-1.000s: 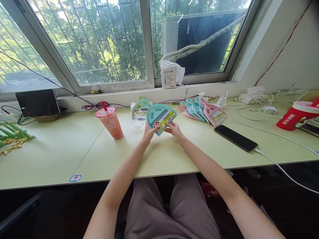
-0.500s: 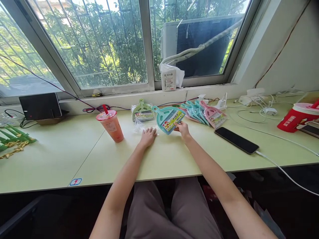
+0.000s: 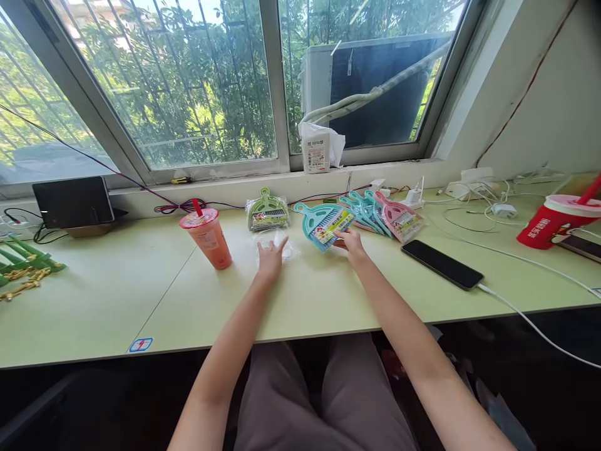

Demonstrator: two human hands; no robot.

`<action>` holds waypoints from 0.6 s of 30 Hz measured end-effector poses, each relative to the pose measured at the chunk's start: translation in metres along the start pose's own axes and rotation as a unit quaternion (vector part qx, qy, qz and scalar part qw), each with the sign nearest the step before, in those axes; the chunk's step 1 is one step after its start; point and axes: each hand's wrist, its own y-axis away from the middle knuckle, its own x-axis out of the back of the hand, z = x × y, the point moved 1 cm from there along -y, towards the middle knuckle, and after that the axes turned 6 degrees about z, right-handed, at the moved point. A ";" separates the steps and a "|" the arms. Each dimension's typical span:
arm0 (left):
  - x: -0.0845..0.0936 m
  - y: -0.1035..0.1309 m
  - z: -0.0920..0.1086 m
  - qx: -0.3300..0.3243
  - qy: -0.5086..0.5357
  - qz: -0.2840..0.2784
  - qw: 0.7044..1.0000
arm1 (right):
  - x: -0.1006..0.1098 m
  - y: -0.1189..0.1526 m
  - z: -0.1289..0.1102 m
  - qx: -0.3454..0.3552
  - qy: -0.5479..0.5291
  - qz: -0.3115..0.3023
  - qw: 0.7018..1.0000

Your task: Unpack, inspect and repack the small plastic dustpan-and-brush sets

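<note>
My right hand (image 3: 350,243) grips the lower right edge of a teal mini dustpan and brush set (image 3: 323,222) with a bright label, its looped handle pointing up and left. On a clear plastic bag (image 3: 287,249) lying on the table rests my left hand (image 3: 270,258), its fingers apart. Behind that bag is a green dustpan set (image 3: 267,212), wrapped in clear plastic. To the right of the teal set several wrapped dustpan sets lie overlapped, teal ones (image 3: 369,210) and a pink one (image 3: 398,218).
A lidded drink cup (image 3: 209,241) with a red straw stands left of my left hand. On the right lie a black phone (image 3: 441,264) on a white cable and a red cup (image 3: 551,222). At the far left a tablet (image 3: 72,203) leans by the window.
My left hand has shifted slightly left and its fingers have spread over the clear bag. The teal dustpan set in my right hand has moved a little to the right.
</note>
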 end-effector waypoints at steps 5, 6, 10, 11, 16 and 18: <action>-0.004 -0.001 0.005 -0.038 -0.032 -0.014 0.999 | -0.007 0.010 -0.006 0.017 0.026 -0.069 0.997; -0.004 -0.002 0.006 -0.031 -0.051 0.015 0.998 | -0.008 0.011 -0.007 0.016 0.036 -0.080 0.996; -0.003 -0.002 0.004 -0.006 -0.117 0.054 0.992 | -0.011 0.013 -0.007 0.011 0.058 -0.098 0.993; -0.003 -0.001 0.004 0.004 -0.120 0.039 0.992 | -0.012 0.013 -0.006 0.017 0.056 -0.097 0.994; 0.000 0.000 0.003 0.003 -0.201 -0.041 0.979 | -0.012 0.013 -0.010 0.033 0.039 -0.096 0.994; 0.004 -0.002 0.004 -0.007 -0.282 -0.061 0.958 | -0.007 0.012 -0.012 -0.006 0.059 -0.104 0.993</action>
